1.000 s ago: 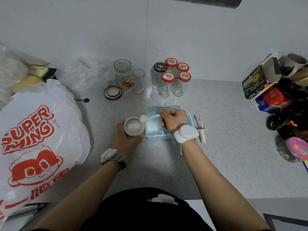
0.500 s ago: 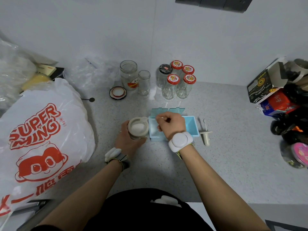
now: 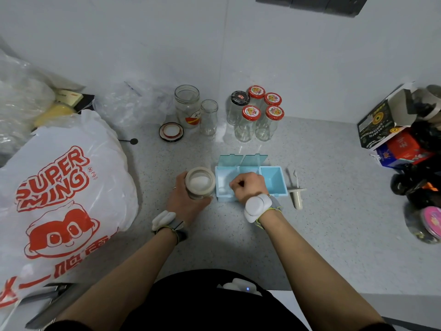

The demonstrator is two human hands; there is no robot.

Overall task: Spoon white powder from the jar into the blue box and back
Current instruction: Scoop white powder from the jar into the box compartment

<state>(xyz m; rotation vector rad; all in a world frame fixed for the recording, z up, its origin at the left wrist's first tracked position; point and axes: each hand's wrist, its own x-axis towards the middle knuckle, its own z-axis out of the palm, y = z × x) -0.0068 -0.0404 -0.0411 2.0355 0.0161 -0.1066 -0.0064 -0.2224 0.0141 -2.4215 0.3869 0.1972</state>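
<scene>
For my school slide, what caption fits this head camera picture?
Left hand holds the powder jar while right hand dips into the blue box.

jar (image 3: pixel 200 183): clear glass
box (image 3: pixel 274 181): smooth blue plastic
bench (image 3: pixel 334 211): matt speckled grey
bag (image 3: pixel 59 187): glossy plastic

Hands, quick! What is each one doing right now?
Left hand: curled round the jar of white powder, holding it.
Right hand: fingers curled over the blue box; the spoon it would hold is hidden.
</scene>
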